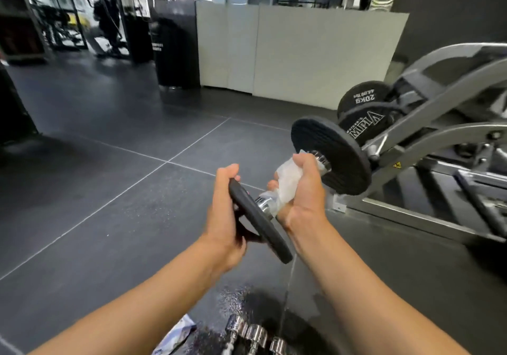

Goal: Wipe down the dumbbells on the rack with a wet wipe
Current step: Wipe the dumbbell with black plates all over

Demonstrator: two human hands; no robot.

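Holding: a dumbbell point(299, 187) is carried in the air in front of the person, above the dark tiled floor point(109, 190), its bar running from lower left to upper right.
Left hand point(225, 217): closed on the near weight plate point(258, 217), thumb over the plate's upper rim and fingers curled behind its outer face.
Right hand point(301, 190): closed around the chrome bar, palm turned toward the camera, with a white wet wipe point(288, 181) pressed between fingers and bar.
Wet wipe: crumpled, wrapped over the middle of the bar; a loose corner hangs down toward the near plate, and another edge shows just above the thumb.
Far weight plate point(332, 157): round, black, ridged face turned toward the camera, beyond the right hand; a short stretch of bare chrome collar shows between it and the hand.
Rack point(439, 135): grey metal frame at right, close behind the held dumbbell.
Racked dumbbell point(362, 107): black, resting on the rack's upper tier, its end face printed "20KG" upside down from this view.
Lower edge of view: several chrome dumbbell handles point(255, 335) lie on a black surface below the forearms; beside them, at left, a blue-and-white packet point(178, 335), too blurred to read.
Background: white partition panels point(301, 52) and dark gym machines point(123, 17) across the floor.
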